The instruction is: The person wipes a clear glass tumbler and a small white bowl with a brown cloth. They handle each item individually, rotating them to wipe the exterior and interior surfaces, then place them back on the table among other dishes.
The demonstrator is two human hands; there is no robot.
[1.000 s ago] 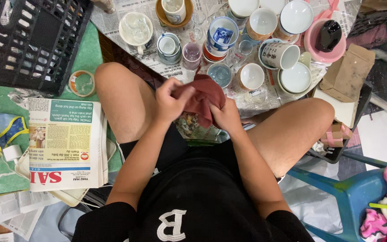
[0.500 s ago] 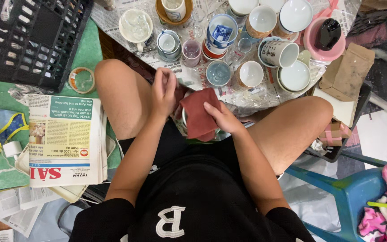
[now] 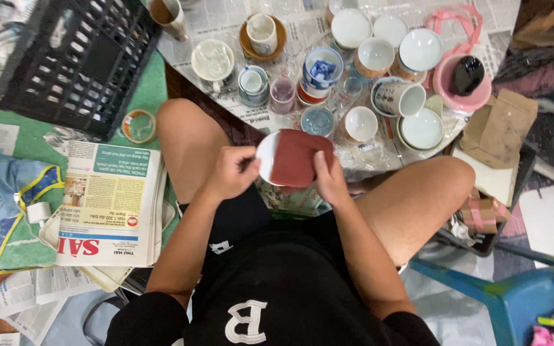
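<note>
I sit with bare knees apart. My left hand (image 3: 231,172) grips the left rim of a small white plate (image 3: 265,157) held over my lap. My right hand (image 3: 329,178) presses a dark red cloth (image 3: 295,157) flat against the plate's face, covering most of it. Just beyond the plate, several cups, bowls and glasses stand on newspaper, among them a blue-patterned cup (image 3: 321,68) and a small white bowl (image 3: 361,123).
A black plastic crate (image 3: 72,61) stands at the upper left. A stack of newspapers (image 3: 110,205) lies beside my left thigh, next to a roll of tape (image 3: 138,125). A pink bucket (image 3: 461,83), cardboard (image 3: 498,128) and a blue plastic stool (image 3: 514,298) are on the right.
The bunched cloth between both hands has been spread over a white plate, which now shows at its left edge. My hands have shifted slightly apart and lower.
</note>
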